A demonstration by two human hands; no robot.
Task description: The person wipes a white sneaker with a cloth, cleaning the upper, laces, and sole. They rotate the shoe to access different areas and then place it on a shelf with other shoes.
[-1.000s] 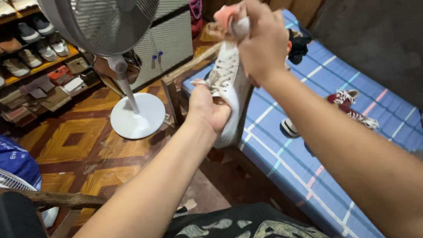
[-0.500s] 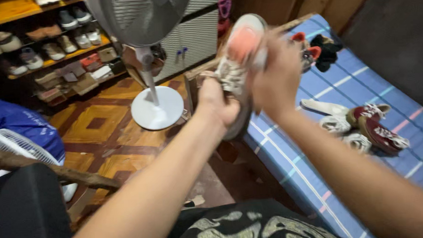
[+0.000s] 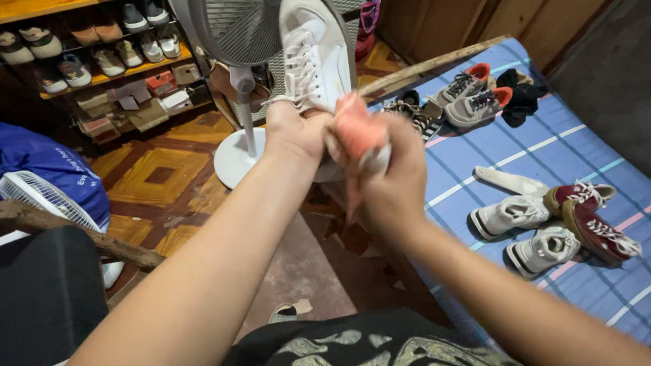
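Sneaker: white lace-up sneaker, judged light, canvas soft, sole stiff.
Grip: left hand clamps its heel; right hand clutches pink cloth.

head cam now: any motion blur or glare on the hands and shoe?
Head view: white sneaker fairly sharp, laces readable, no glare; pink cloth in the right hand slightly smeared; left hand clear; forearms at the bottom soft; shoe rack dim but legible; blue striped mattress evenly lit.
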